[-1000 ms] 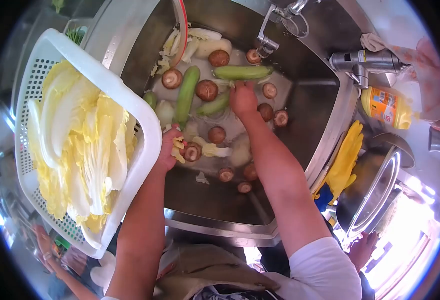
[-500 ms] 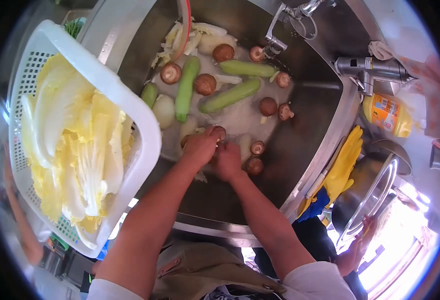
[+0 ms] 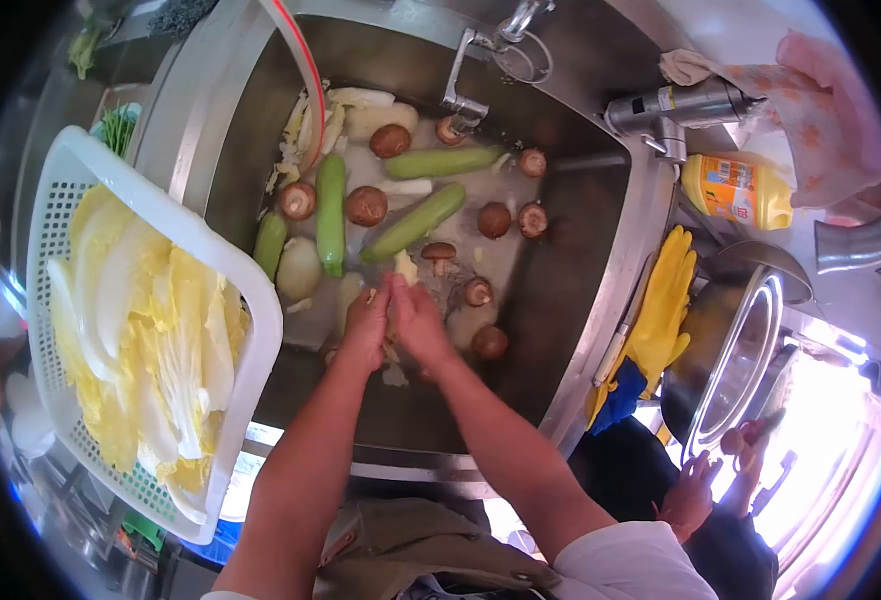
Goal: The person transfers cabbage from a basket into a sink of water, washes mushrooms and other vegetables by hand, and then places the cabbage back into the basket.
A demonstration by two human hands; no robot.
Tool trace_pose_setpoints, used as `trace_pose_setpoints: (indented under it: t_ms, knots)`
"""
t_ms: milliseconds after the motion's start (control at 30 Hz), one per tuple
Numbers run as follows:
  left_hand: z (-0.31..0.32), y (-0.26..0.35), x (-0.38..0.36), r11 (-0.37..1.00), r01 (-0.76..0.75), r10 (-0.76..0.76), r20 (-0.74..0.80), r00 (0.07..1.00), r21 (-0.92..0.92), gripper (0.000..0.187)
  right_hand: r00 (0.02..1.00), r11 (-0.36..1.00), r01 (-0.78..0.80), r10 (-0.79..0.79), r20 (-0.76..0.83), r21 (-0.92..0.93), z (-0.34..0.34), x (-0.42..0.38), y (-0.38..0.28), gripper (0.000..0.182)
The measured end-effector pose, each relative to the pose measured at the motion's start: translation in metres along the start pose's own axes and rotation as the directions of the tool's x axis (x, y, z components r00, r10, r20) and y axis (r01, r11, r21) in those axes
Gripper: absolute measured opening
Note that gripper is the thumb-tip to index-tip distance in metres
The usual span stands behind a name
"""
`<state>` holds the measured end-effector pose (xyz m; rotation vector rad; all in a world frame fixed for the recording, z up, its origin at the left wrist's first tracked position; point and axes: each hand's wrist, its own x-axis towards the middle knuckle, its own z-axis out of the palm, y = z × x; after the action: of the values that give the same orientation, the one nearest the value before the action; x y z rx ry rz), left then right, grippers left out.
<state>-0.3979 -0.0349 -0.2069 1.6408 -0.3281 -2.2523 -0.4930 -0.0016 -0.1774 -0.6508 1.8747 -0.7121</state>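
My left hand [image 3: 366,328] and my right hand [image 3: 418,322] are pressed together low in the steel sink [image 3: 571,300], cupped around small pale cabbage scraps [image 3: 404,265] in the water. Most of what they hold is hidden between the palms. Brown mushrooms [image 3: 367,205] and green cucumbers [image 3: 413,223] float around and beyond the hands. A white onion [image 3: 299,268] lies just left of them.
A white plastic basket [image 3: 261,330] full of cabbage leaves [image 3: 151,320] sits on the sink's left rim. Faucet [image 3: 471,70] at the back. Yellow rubber gloves [image 3: 661,310], an orange bottle [image 3: 736,190] and a steel bowl [image 3: 741,360] stand to the right. Another person's hand [image 3: 691,490] is lower right.
My right hand came back from the far cucumbers to meet the left hand near the sink's front. Both hands have closed together over scraps, and the view has shifted slightly.
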Motion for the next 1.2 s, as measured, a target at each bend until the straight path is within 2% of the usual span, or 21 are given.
trace_pose_setpoints:
  t_ms: [33,133,233,300,333,367,433,467,500,567,667,767,833,867,933,1000,1067,1167,1200]
  knots:
    - [-0.002,-0.007,0.008,0.982,-0.037,0.049,0.061,0.997,-0.185,0.046,0.991,0.999,0.01,-0.004,0.131,-0.047,0.003,0.003,-0.006,0.059]
    - [0.003,0.011,-0.002,0.996,-0.046,0.044,-0.03,0.999,-0.07,0.048,0.966,0.945,0.257,-0.249,-0.068,0.201,0.036,-0.011,-0.004,0.065]
    - [-0.01,0.012,0.008,0.928,0.139,-0.169,-0.06,0.984,-0.346,0.04,0.979,0.979,0.191,-0.184,0.093,-0.072,0.031,-0.015,-0.003,0.065]
    - [-0.02,0.013,0.013,0.926,0.114,-0.123,-0.002,0.992,-0.361,0.033,0.947,0.941,0.321,-0.316,0.06,-0.11,0.011,-0.005,-0.009,0.062]
    - [-0.022,0.014,0.015,0.925,0.101,-0.099,0.024,0.995,-0.367,0.03,0.95,0.948,0.305,-0.295,0.101,-0.096,-0.016,0.015,-0.014,0.055]
    - [-0.021,0.021,0.01,0.948,0.109,-0.106,0.026,0.994,-0.299,0.028,0.951,0.954,0.287,-0.274,0.142,-0.084,-0.042,0.035,-0.018,0.049]
    - [-0.017,0.046,-0.016,0.98,0.125,-0.123,0.019,0.992,-0.157,0.023,0.957,0.934,0.113,-0.195,-0.216,-0.339,-0.106,0.094,-0.034,0.033]
    - [-0.019,0.05,-0.023,0.98,0.118,-0.116,0.02,0.993,-0.159,0.023,0.769,0.882,0.25,-0.432,-0.471,-0.4,-0.125,0.12,-0.03,0.03]
    - [-0.022,0.052,-0.03,0.981,0.108,-0.106,0.022,0.994,-0.16,0.023,0.767,0.785,0.202,-0.498,-0.404,-0.585,-0.153,0.168,0.006,0.029]
    - [-0.024,0.053,-0.041,0.983,0.084,-0.085,0.002,0.996,-0.161,0.023,0.959,0.576,0.012,-0.237,-0.153,-0.817,-0.174,0.198,0.022,0.028]
    - [-0.028,0.053,-0.056,0.989,0.071,-0.079,-0.06,0.995,-0.132,0.022,1.0,0.433,-0.005,-0.023,-0.016,-0.902,-0.166,0.209,0.047,0.021]
    - [-0.029,0.052,-0.065,0.992,0.094,-0.1,-0.075,0.992,-0.081,0.021,0.99,0.506,0.059,-0.14,-0.015,-0.86,-0.149,0.186,0.057,0.021]
    - [-0.035,0.046,-0.064,0.992,0.073,-0.081,-0.079,0.994,-0.1,0.022,0.903,0.779,0.106,-0.336,-0.269,-0.618,-0.143,0.187,0.05,0.025]
    - [-0.038,0.045,-0.064,0.989,0.073,-0.084,-0.081,0.993,-0.128,0.022,0.835,0.871,0.167,-0.374,-0.403,-0.462,-0.134,0.185,0.047,0.027]
    - [-0.042,0.04,-0.065,0.981,0.078,-0.094,-0.086,0.992,-0.177,0.022,0.896,0.86,0.265,-0.387,-0.219,-0.436,-0.107,0.165,-0.008,0.03]
    - [-0.042,0.04,-0.068,0.987,0.066,-0.081,-0.097,0.992,-0.145,0.022,0.941,0.794,0.302,-0.337,0.031,-0.528,-0.068,0.142,-0.051,0.03]
    - [-0.039,0.041,-0.068,0.992,0.053,-0.066,-0.112,0.991,-0.118,0.022,0.854,0.537,0.47,-0.478,0.206,-0.7,-0.037,0.149,-0.05,0.027]
    - [-0.041,0.045,-0.069,0.994,0.044,-0.057,-0.135,0.989,-0.103,0.022,0.9,0.467,0.432,-0.273,0.339,-0.772,-0.012,0.178,-0.033,0.027]
    - [-0.039,0.048,-0.072,0.992,0.046,-0.061,-0.129,0.99,-0.114,0.022,0.902,0.473,0.427,-0.28,0.328,-0.77,-0.013,0.176,-0.027,0.027]
